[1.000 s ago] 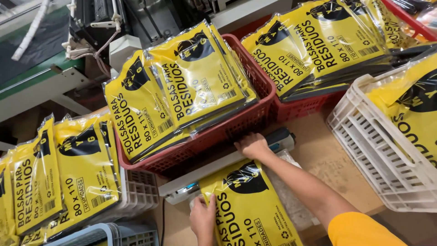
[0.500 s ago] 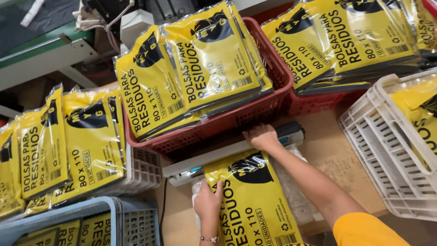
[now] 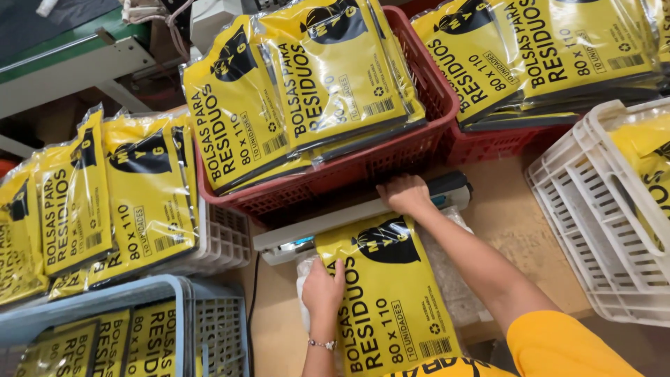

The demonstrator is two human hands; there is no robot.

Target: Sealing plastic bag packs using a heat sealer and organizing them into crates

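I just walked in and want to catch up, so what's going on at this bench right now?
A person in a yellow sleeve works at a bar-shaped sealing machine. The right hand presses down on its arm, while the left hand lies flat on a yellow packet of bags whose top edge sits under the bar. Around them, a red basket, a white crate and a blue crate hold more yellow packets.

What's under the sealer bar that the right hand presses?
The top edge of a yellow packet runs under the sealer bar, beneath the right hand. The left hand steadies it. The clamped edge is hidden.
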